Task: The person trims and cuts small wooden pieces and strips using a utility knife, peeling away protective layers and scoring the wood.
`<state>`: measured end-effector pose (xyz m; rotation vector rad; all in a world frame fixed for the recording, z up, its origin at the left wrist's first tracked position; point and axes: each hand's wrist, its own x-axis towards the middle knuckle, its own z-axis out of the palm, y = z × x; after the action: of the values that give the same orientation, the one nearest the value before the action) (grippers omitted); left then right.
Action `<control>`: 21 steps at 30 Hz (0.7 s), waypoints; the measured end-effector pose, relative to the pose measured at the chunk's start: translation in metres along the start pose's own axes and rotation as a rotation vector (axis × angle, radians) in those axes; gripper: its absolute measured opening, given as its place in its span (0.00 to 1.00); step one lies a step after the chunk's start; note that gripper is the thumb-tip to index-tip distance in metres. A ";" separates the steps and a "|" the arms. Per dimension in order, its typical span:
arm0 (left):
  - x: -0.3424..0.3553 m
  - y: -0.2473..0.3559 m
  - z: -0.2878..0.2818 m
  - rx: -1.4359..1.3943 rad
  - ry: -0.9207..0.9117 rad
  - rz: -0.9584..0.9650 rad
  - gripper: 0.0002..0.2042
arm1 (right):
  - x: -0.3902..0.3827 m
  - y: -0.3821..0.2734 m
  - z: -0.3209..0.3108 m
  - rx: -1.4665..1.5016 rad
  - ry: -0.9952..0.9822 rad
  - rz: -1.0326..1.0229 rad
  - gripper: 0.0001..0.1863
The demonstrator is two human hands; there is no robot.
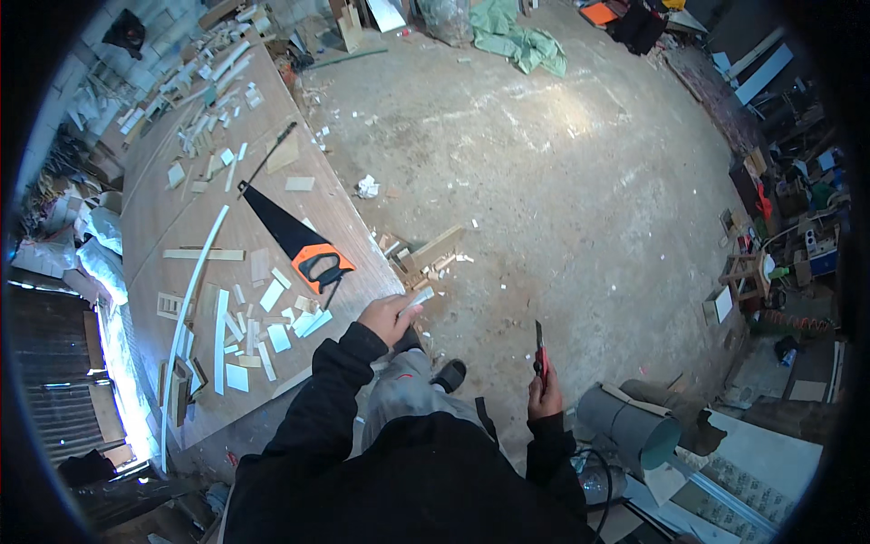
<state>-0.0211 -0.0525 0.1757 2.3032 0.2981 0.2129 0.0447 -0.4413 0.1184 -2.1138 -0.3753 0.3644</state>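
Note:
My left hand [387,320] is closed around a small pale piece of wood [419,299], just off the corner of the wooden table. Out to the right, over the floor, my right hand [545,397] grips a red utility knife [541,361] whose dark blade points away from me. On the table beside my left hand lies a hand saw [288,234] with a black blade and an orange and black handle. Several small pale wood offcuts [279,337] are scattered left of the saw handle.
The wooden table [353,238] fills the left, with a long thin white strip [193,299] along it. Wood scraps [435,249] lie on the concrete floor [544,181] by its edge. A grey roll [625,422] stands at my lower right. Green cloth [521,41] lies far off.

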 end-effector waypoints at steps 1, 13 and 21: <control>0.000 0.022 -0.013 -0.047 -0.046 -0.017 0.19 | 0.008 -0.031 -0.004 0.044 -0.036 0.001 0.28; -0.023 0.151 -0.073 -0.369 -0.053 -0.180 0.19 | 0.027 -0.233 -0.034 -0.184 -0.163 -0.568 0.29; -0.030 0.156 -0.072 -0.597 -0.172 -0.241 0.24 | 0.028 -0.239 -0.042 -0.241 -0.165 -0.662 0.33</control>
<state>-0.0445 -0.1141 0.3370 1.6663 0.3635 -0.0211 0.0567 -0.3361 0.3387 -2.0488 -1.2231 0.1023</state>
